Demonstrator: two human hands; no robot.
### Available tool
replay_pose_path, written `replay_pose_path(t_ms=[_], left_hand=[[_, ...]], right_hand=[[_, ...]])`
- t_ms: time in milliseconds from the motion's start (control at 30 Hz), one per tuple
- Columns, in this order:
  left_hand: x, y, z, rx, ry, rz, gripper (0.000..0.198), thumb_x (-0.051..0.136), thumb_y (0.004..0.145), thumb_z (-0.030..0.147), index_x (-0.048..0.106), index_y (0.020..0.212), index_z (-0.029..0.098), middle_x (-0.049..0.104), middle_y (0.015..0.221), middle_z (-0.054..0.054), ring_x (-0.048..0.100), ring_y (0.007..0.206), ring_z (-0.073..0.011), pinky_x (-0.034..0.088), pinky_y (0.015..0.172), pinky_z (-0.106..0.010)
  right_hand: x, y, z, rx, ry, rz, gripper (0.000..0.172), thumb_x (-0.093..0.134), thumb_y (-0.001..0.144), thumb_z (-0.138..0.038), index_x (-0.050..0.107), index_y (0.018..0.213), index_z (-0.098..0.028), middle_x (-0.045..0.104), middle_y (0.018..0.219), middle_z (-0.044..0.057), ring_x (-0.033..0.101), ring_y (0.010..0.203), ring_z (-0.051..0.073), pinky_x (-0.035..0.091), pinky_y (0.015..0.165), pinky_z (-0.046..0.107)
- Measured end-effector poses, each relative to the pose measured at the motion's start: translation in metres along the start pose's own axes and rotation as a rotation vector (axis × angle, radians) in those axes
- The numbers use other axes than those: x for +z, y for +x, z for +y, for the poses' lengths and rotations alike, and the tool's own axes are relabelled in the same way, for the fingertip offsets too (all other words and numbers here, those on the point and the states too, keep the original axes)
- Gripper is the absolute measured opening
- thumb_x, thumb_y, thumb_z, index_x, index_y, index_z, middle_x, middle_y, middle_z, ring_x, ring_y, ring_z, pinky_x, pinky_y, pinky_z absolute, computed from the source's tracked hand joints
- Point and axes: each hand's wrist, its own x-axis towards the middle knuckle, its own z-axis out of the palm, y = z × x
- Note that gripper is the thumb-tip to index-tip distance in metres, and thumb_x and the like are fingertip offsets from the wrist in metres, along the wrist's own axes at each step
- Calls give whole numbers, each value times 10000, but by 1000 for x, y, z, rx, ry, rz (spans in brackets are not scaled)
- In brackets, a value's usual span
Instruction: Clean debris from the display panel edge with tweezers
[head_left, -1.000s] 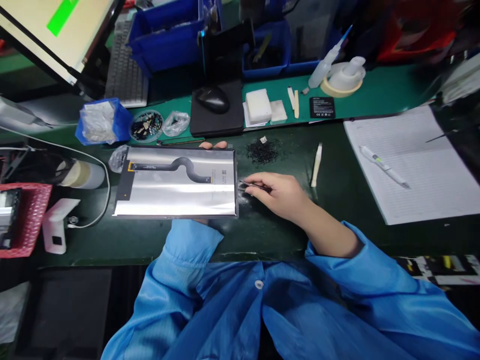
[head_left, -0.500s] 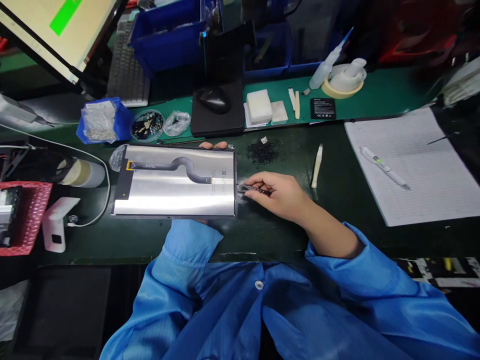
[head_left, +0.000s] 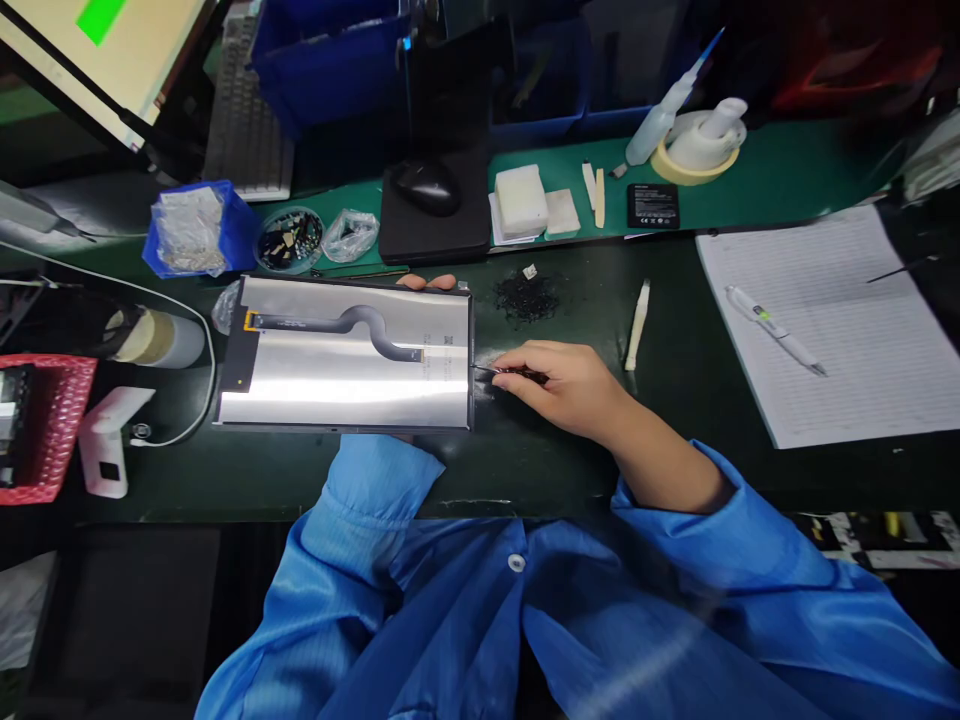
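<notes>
My left hand (head_left: 426,282) is mostly hidden beneath a tablet display panel (head_left: 330,390), with fingertips curled over its far edge. The panel's silvery back faces up and carries a dark, curved flex cable (head_left: 315,324). At the panel's right edge, my right hand (head_left: 559,385) pinches slim dark tweezers (head_left: 521,374), whose tip meets or nearly meets the frame. Just beyond the right hand lies a heap of black scraps (head_left: 525,298) with a small pale piece on top.
A white plastic stick (head_left: 637,325) and a lined notepad (head_left: 840,340) with a pen (head_left: 776,330) lie to the right. At the back are a mouse (head_left: 427,187), white pads (head_left: 521,200), a battery (head_left: 652,205) and a tape roll (head_left: 694,168). A white cable (head_left: 212,375) loops at left.
The view has shifted slightly. The panel's left end has swung a little outward, while the tweezers stay at its right edge. Both hands keep their hold.
</notes>
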Motion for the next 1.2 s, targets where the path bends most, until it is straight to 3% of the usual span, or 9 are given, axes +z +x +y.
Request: replay_pose_path(t_ms=[100, 267, 400, 533, 633, 767, 933, 1100, 1200], left_hand=[[2, 0, 0, -6, 6, 13, 442, 237, 1046, 524, 556, 1123, 229, 636, 1278, -77, 542, 1373, -261, 418, 1219, -502], [-4, 2, -2, 35, 7, 1, 415, 284, 1029, 521, 563, 1127, 230, 644, 1249, -81, 572, 1329, -245, 402, 1232, -470], [-5, 1, -4, 97, 11, -60, 405, 321, 1023, 525, 572, 1126, 224, 651, 1234, -70, 635, 1199, -212, 470, 1165, -419], [-6, 1, -5, 101, 43, -13, 389, 370, 1005, 540, 570, 1119, 227, 651, 1232, -76, 603, 1277, -232, 430, 1200, -431], [-5, 0, -5, 91, 0, -81, 398, 404, 989, 557, 574, 1133, 227, 637, 1248, -78, 607, 1252, -242, 412, 1210, -452], [-2, -2, -5, 117, 7, -53, 382, 411, 988, 548, 564, 1135, 230, 636, 1247, -77, 598, 1268, -245, 416, 1207, -463], [-9, 0, -4, 103, -2, -61, 406, 372, 1000, 548, 570, 1136, 221, 642, 1242, -81, 603, 1269, -228, 400, 1227, -444], [-4, -2, -4, 109, 15, -39, 419, 398, 997, 585, 563, 1149, 231, 634, 1260, -72, 561, 1324, -261, 404, 1220, -469], [-2, -1, -4, 113, -4, 4, 388, 394, 996, 558, 565, 1099, 224, 644, 1212, -88, 552, 1332, -258, 376, 1248, -468]], right_hand=[[-1, 0, -1, -2, -9, -19, 204, 589, 993, -277, 788, 1009, -233, 806, 953, 44, 745, 860, 198, 564, 781, 313], [-1, -1, -2, 57, 59, 4, 159, 705, 915, -287, 768, 1041, -212, 785, 852, 20, 707, 697, 158, 552, 658, 268], [-1, 1, -1, -2, -11, -22, 178, 615, 977, -269, 786, 1016, -234, 806, 972, 45, 743, 870, 194, 566, 795, 312], [-1, 0, -1, 79, 41, -48, 182, 632, 962, -288, 769, 1068, -233, 804, 925, 35, 743, 796, 186, 571, 731, 303], [0, -1, 0, 84, 52, -20, 160, 717, 905, -314, 763, 1028, -224, 779, 843, 22, 704, 699, 167, 547, 657, 280], [-2, 0, 0, 1, -20, -52, 184, 612, 981, -297, 786, 979, -237, 789, 917, 50, 727, 834, 196, 548, 759, 313], [-1, -1, 0, 74, 49, -45, 157, 684, 932, -312, 768, 1036, -230, 782, 855, 22, 700, 707, 160, 532, 649, 272], [-1, 0, 0, -18, -24, -57, 176, 618, 979, -281, 786, 993, -229, 790, 922, 52, 730, 836, 196, 553, 760, 316], [-1, 0, -1, 36, 15, -58, 166, 635, 966, -287, 779, 1031, -236, 798, 918, 42, 735, 802, 187, 560, 720, 300]])
